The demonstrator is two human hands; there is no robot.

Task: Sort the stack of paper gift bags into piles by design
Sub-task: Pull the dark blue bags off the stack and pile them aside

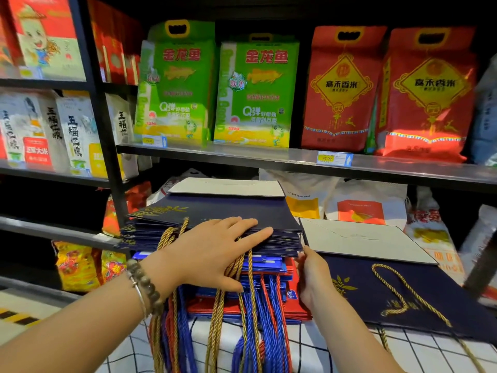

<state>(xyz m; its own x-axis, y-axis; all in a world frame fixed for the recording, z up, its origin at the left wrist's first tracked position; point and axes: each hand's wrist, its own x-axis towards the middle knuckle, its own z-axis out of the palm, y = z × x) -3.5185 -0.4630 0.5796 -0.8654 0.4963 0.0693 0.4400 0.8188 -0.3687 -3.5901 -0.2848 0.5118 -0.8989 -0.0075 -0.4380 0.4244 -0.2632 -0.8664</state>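
On the checked desk, left to right: left hand lies flat, fingers straight, on navy bags topping the stack. Blue and red bags sit under them, cord handles dangling off the front. Right hand is at the stack's right edge, fingertips hidden, grip unclear. Navy pile lies just beside. Early stage: most bags unsorted, no blue or red pile visible.

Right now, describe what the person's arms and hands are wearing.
No sleeves or gloves show. The left wrist carries a bracelet of grey-brown beads and a thin silver bangle beside it. The right hand and wrist wear nothing visible.
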